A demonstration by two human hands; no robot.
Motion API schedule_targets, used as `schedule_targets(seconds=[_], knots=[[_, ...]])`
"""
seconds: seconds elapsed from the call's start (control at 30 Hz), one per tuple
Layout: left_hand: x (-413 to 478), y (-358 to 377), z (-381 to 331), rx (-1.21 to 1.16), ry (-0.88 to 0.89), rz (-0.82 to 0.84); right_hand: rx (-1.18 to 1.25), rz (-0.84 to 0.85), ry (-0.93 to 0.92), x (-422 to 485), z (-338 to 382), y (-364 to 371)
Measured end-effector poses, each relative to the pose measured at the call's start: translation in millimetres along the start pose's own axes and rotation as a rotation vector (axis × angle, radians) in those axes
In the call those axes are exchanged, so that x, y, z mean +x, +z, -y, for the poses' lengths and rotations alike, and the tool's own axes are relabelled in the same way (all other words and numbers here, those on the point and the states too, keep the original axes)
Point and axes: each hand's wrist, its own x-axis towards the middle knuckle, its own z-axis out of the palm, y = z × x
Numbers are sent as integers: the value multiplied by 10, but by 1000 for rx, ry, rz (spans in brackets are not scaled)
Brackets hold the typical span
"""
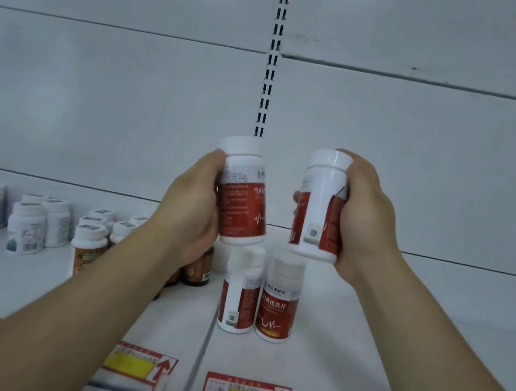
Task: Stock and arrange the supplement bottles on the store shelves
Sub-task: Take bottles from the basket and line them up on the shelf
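Each hand grips one red-labelled bottle — left hand (194,205) wrapped around the left bottle (243,192), right hand (365,221) around the right bottle (322,206) — above two bottles (260,294) standing on the shelf (363,334)

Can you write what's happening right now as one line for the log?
left hand: holds red bottle | right hand: holds red bottle | shelf: two matching bottles standing below

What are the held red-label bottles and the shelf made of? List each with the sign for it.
Bottle in the left hand: seems white plastic with a smooth, opaque cap and a glossy red printed label, likely film or coated paper.
Bottle in the right hand: same look; light glints on its white side.
Shelf: probably painted metal, judging by its flat white panels with a soft sheen and the slotted upright.
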Motion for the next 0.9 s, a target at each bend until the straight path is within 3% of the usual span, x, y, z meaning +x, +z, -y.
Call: schedule_targets(seconds=[0.13,0.27,0.43,0.73,0.9], knots=[[-266,-116,107,103,-149,40,-66,148,61,-285,-85,-17],[-445,-208,165,-5,-245,131,-129,176,62,-481,-130,-14],[-576,-253,187,-77,-219,221,-182,176,52,-616,-190,-29],[-627,-356,236,-175,-281,198,-83,214,114,-742,-249,-72],[-704,-359,301,-225,-232,181,-153,139,74,-839,-335,-59]])
